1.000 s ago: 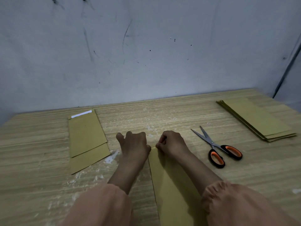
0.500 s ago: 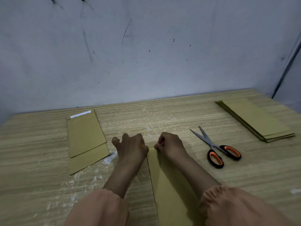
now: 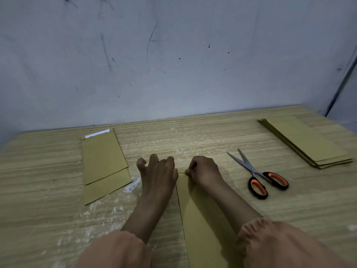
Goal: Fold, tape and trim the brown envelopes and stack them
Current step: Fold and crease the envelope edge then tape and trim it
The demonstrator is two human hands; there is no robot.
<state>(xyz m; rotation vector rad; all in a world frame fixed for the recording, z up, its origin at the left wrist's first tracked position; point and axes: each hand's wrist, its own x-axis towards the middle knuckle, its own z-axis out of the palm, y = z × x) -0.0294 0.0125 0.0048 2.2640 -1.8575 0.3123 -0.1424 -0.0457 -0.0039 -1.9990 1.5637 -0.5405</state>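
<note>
Count on wooden table (image 3: 193,136): hands, 2, left hand (image 3: 157,171) and right hand (image 3: 204,171); scissors (image 3: 258,175), 1 pair, at 3 o'clock; envelope under the hands (image 3: 201,219), 1; left stack (image 3: 104,163) at 9 o'clock, 2 visible; right stack (image 3: 307,142) at 2 o'clock, several, exact number unclear.

A plain makeshift work corner — a worn, paint-flecked wooden table (image 3: 193,136) pushed against a scuffed, bare grey wall (image 3: 173,55), with scissors (image 3: 258,175) and envelope stacks (image 3: 307,144) for handwork.

Wooden table (image 3: 193,136): envelopes (image 3: 104,161), scissors (image 3: 257,175).
</note>
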